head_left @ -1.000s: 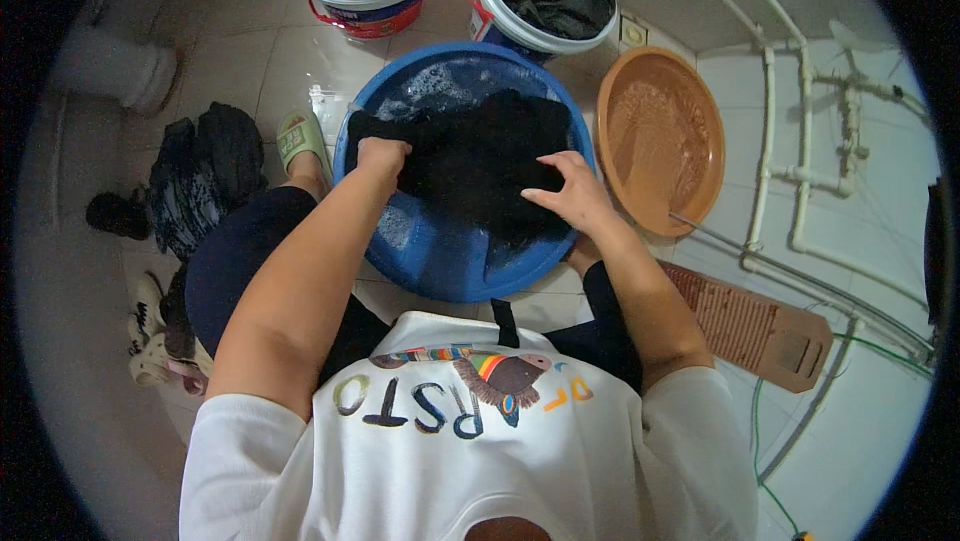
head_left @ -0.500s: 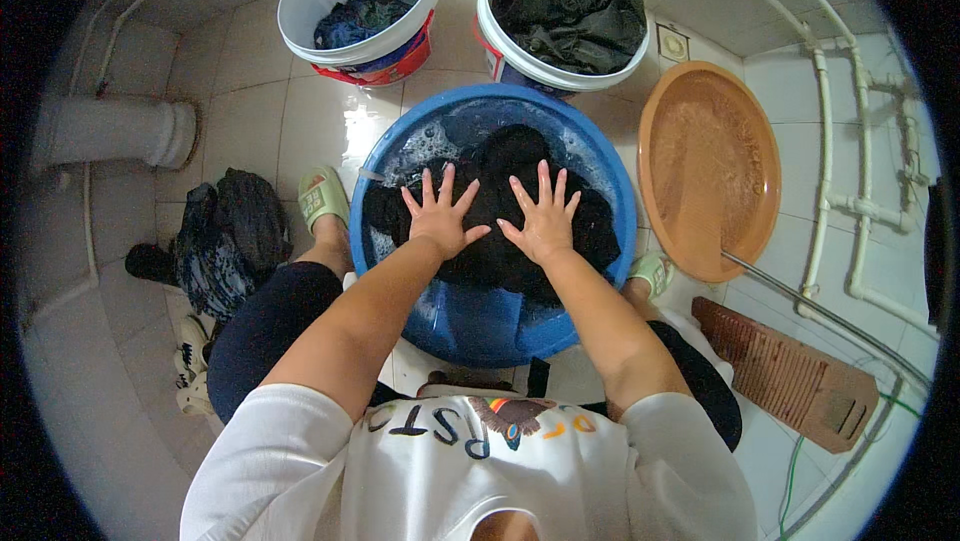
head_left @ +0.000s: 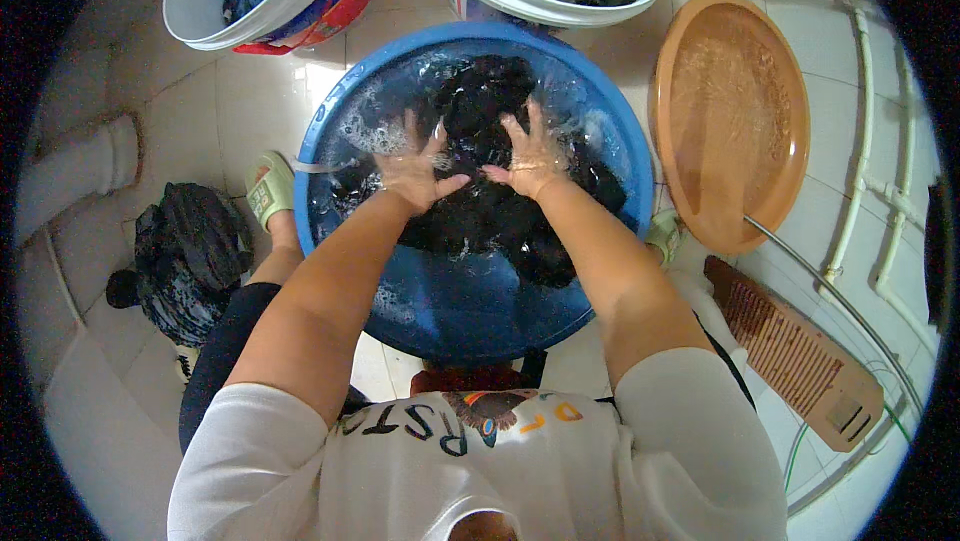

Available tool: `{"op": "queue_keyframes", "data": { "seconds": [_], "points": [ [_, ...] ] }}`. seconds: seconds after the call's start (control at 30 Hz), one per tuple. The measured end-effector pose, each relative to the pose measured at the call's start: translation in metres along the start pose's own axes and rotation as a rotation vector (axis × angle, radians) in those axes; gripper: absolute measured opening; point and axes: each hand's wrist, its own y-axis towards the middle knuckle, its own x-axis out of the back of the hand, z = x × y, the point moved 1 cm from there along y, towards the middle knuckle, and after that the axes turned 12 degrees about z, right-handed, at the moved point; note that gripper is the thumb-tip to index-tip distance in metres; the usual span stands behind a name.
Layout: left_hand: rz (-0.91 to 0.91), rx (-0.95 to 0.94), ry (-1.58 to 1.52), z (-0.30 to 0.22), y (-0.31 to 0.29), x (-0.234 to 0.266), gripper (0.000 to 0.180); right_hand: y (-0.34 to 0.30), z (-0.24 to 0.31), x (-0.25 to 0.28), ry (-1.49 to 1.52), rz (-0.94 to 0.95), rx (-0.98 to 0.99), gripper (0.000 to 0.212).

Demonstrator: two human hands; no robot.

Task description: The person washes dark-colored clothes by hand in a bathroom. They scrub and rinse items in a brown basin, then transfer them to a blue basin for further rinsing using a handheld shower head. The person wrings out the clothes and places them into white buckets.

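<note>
Black clothes (head_left: 470, 211) lie soaking in sudsy water inside a large round blue basin (head_left: 455, 351). My left hand (head_left: 412, 169) presses down at the left part of the cloth, fingers spread and partly under the water. Beside it, my right hand (head_left: 535, 156) is also spread flat on the black cloth, its fingertips pointing toward the far rim. Neither hand grips anything. Foam floats near the basin's left side, and water covers part of the clothes.
Two white buckets, the left bucket (head_left: 190, 26) and the right bucket (head_left: 560, 11), hold dark clothes beyond the basin. An orange basin (head_left: 790, 141) stands to the right, near a washboard (head_left: 790, 356) and white pipes (head_left: 860, 151). More dark clothes (head_left: 190, 251) lie on the left floor.
Both hands have pushed down, and the black clothes have sunk and spread in the water. The view has tipped nearer, so the buckets sit higher in the picture.
</note>
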Motion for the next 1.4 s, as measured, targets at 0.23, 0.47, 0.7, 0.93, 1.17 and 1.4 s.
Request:
{"op": "queue_keyframes", "data": {
  "seconds": [0.23,0.47,0.7,0.93,1.17,1.4],
  "points": [
    [-0.245,-0.09,0.103,0.008,0.006,-0.005,0.08,0.012,-0.008,-0.011,-0.105,-0.171,0.087,0.09],
    [-0.778,-0.421,-0.382,0.003,0.033,0.05,0.025,-0.016,0.005,0.004,0.845,-0.605,-0.03,0.09],
    [-0.247,-0.62,-0.395,-0.028,0.059,0.082,0.069,-0.095,0.063,0.019,0.147,0.082,0.488,0.052],
    [0.131,-0.433,0.142,-0.02,-0.013,0.098,0.068,-0.119,0.024,0.011,0.203,-0.149,0.583,0.041],
    [0.039,-0.053,0.433,-0.015,-0.089,0.103,0.072,-0.086,-0.031,-0.004,-0.112,-0.308,0.201,0.064],
    [-0.167,-0.464,0.399,-0.017,-0.049,0.057,0.064,-0.042,-0.019,-0.036,-0.176,-0.401,-0.05,0.054]
  ]
}}
